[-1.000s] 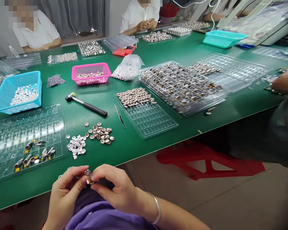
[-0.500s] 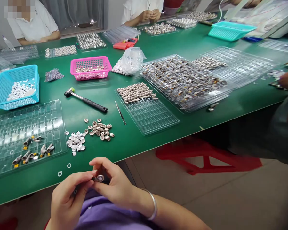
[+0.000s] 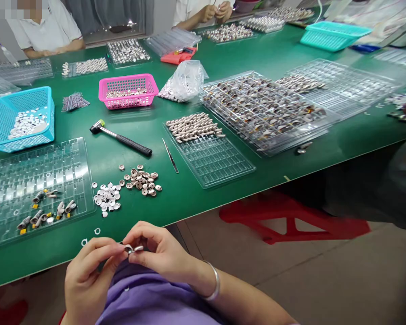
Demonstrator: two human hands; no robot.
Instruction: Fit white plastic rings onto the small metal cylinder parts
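In front of my lap, just off the table edge, my left hand [image 3: 89, 271] and my right hand [image 3: 165, 253] meet at the fingertips. Between them is a small, shiny, beige-silver earbud shell [image 3: 138, 248], with a ring-like opening on the left-hand side. My left thumb and forefinger pinch that end; my right fingers grip the other. Whether it is one part or two joined, I cannot tell. On the table nearby lie white round discs [image 3: 107, 197] and beige cup-shaped shells [image 3: 144, 179]. Two white rings [image 3: 97, 231] rest near the edge.
A clear tray [image 3: 77, 153] with several earbud stems is at left. Behind are a hammer [image 3: 128, 143], tweezers [image 3: 170, 155], a blue basket [image 3: 40, 140], a pink basket [image 3: 128, 83] and filled trays [image 3: 264, 113]. Co-workers sit across and at right; a red stool [image 3: 291, 221] stands below.
Both hands have shifted slightly left. The earbud shell has turned between my fingers, so its ring-like opening now shows. The table items have only shifted with the camera.
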